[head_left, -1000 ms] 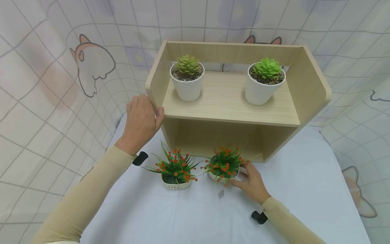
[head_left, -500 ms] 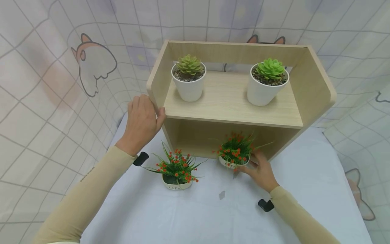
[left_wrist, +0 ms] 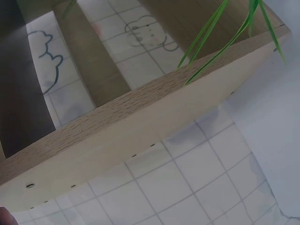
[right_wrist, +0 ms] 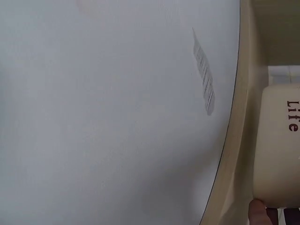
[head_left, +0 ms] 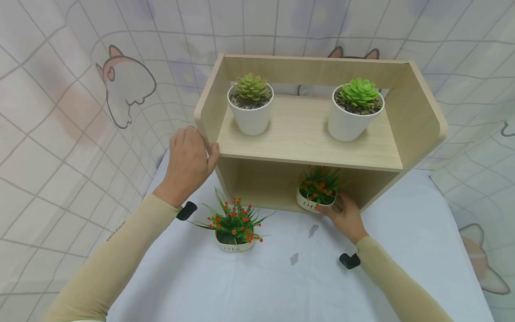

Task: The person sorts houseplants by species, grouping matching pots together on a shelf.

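Note:
A two-tier wooden shelf stands on the white-covered table. My left hand grips the front edge of its left side panel, thumb on the front. In the lower compartment, toward the right, is an oval potted plant with red flowers, its cream pot lettered "Life". My right hand holds that pot by its right side, with a fingertip at the pot's edge in the right wrist view. A matching potted plant sits on the table, front left of the shelf.
Two white pots with succulents stand on the upper tier, a dull green succulent at left and a bright green succulent at right. Grey patches mark the tablecloth. A grid-patterned curtain surrounds the table at back and sides.
My right hand has carried the red-flowered plant from the table in front of the shelf, back and rightward into the lower compartment. My left hand has stayed on the side panel.

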`<state>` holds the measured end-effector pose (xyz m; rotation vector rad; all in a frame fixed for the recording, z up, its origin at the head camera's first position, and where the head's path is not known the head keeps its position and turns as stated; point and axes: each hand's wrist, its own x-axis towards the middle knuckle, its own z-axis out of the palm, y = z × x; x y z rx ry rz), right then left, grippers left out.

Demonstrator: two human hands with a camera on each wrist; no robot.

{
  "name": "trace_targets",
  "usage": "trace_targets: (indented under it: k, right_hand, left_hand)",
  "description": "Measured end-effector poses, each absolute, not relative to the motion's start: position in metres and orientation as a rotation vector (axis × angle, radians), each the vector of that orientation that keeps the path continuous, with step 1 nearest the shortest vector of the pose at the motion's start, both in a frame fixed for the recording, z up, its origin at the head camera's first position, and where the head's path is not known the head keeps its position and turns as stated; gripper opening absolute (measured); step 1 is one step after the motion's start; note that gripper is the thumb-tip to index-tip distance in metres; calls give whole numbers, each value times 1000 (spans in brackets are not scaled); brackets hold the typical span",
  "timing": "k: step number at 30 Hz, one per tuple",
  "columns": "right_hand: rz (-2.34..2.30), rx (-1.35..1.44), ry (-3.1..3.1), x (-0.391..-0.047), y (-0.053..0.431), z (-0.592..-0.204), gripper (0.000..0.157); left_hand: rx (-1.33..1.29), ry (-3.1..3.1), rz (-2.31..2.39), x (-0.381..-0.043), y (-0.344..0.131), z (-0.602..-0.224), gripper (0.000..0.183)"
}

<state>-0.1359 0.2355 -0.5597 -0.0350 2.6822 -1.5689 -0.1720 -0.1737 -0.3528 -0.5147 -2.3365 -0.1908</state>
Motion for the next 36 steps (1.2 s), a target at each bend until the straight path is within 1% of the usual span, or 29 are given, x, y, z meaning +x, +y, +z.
trace_targets:
  k: [3, 6, 9, 11, 21, 23, 25, 32, 34, 36]
  right_hand:
    - [-1551, 37, 2661, -140, 236, -561, 78]
    - [-1520, 88, 2645, -143, 238, -562, 87]
    - [-1506, 120, 2636, -146, 239, -563, 90]
    - [-1504, 115, 2642, -148, 240, -564, 90]
    - [-1484, 106, 2623, -152, 243, -557, 71]
    - [-1502, 112, 2605, -154, 245, -555, 71]
    - [-1523, 150, 2577, -155, 246, -554, 75]
    - [-1567, 250, 2521, -160, 242, -552, 106]
    - [-1554, 287, 2519, -160, 240, -551, 109]
    - [-1554, 315, 2516, -161, 238, -550, 108]
  left_hand:
    - [-516, -2338, -188, -172, -174, -353, 30]
    - [-517, -2345, -179, -172, -174, -353, 31]
    - [-516, -2343, -180, -172, -174, -353, 30]
    - [-516, -2346, -171, -172, -174, -353, 31]
    - [-520, -2344, -169, -172, -175, -353, 31]
    - [-520, -2341, -174, -172, -175, -354, 30]
    - [-521, -2343, -171, -172, -175, -354, 30]
    - [-522, -2350, -174, -171, -175, -353, 30]
    - [-521, -2349, -178, -171, -174, -353, 30]
    - [-521, -2354, -178, -170, -174, -352, 30]
